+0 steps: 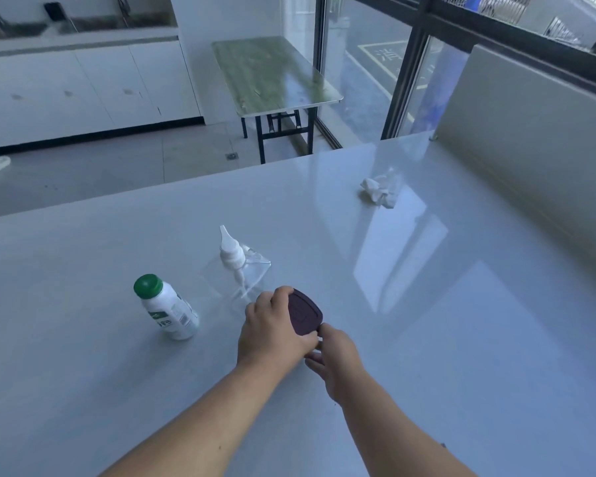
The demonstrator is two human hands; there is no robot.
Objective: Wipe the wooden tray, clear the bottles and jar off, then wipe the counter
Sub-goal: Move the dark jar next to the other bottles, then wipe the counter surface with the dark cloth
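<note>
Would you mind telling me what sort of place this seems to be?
Probably a pantry or break room in a commercial building: a long glossy counter, white base cabinets under a second worktop along the far wall, a folding table, and floor-to-ceiling windows facing a marked pavement outside.

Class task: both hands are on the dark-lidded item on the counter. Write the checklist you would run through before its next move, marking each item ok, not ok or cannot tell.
1. Left hand grips the dark lid: ok.
2. Right hand touches lid edge: ok.
3. Jar body beneath visible: cannot tell.
4. Green-capped bottle upright, apart from the hands: ok.
5. Clear spray bottle close beyond the lid, knock risk: not ok.
6. Crumpled wipe within reach: cannot tell.
</note>
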